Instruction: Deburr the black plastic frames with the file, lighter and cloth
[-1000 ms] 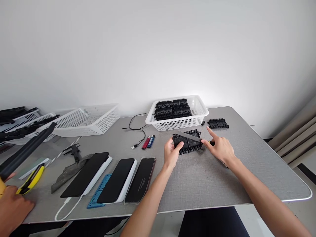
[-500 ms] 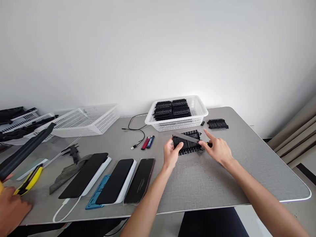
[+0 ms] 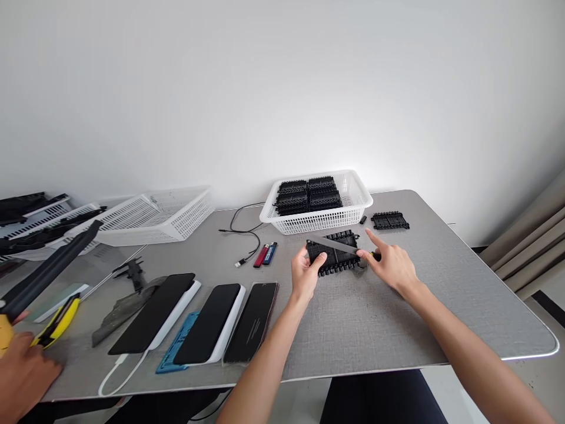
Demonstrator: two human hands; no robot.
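Observation:
My left hand [image 3: 304,272] grips the left end of a black toothed plastic panel [image 3: 335,260], its thumb lying across the top face. Slanting over that panel is the grey blade of a flat file [image 3: 338,243]. My right hand [image 3: 391,263] pinches the file near its black and yellow handle, with the index finger stretched out. Most of the handle is hidden inside that hand. Behind the panel stands a white basket [image 3: 315,222] with stacks of similar black panels [image 3: 308,196]. Another black panel [image 3: 390,220] lies to the basket's right.
Red and blue lighters [image 3: 265,254] and a black cable [image 3: 248,231] lie left of the panel. Several phones [image 3: 207,324] line the front left. At far left a co-worker's hand [image 3: 26,368] is near a yellow-handled tool [image 3: 57,323]; calipers [image 3: 132,272] and a white basket [image 3: 176,224] stand beyond.
My left hand and the panel have shifted very slightly left. The file still lies slanted across the panel. The whole view has moved a little.

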